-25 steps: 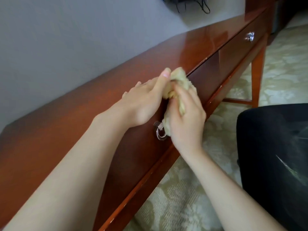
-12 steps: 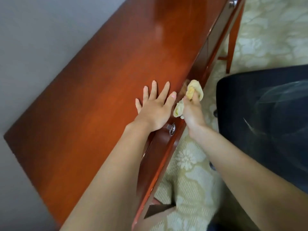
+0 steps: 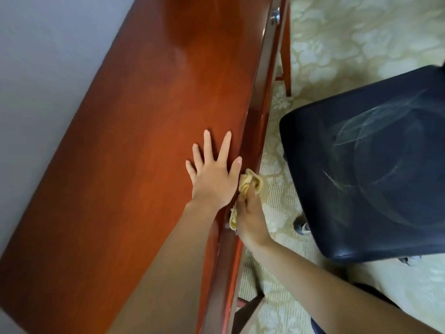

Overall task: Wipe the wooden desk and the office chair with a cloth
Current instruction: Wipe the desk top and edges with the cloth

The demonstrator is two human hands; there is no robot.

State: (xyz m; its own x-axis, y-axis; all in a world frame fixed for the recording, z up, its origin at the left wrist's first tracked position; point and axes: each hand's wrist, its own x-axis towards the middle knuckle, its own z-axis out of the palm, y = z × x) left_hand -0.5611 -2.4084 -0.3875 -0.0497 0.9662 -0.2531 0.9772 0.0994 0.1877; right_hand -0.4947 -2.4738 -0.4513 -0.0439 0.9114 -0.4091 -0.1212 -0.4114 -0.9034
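- Head view: right hand (image 3: 250, 218) holds the yellow cloth (image 3: 250, 183), fingers clamped on it, against the surface (image 3: 144, 141) at its front edge.
- Just beside it, left hand (image 3: 213, 182) lies flat on the surface, fingers spread apart.
- Near the front edge, office chair (image 3: 373, 165) stands on carpet (image 3: 337, 44).

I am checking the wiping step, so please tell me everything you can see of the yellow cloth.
The cloth is pale yellow, soft-looking fabric, crumpled into a bunch, not spread out. The right hand grips it: one bunch sticks out beyond the fingers, and a smaller end shows nearer the wrist. It is held at the front edge of the wooden desk, close beside the thumb of the left hand, which lies flat on the desk top. Whether cloth and thumb touch cannot be told.
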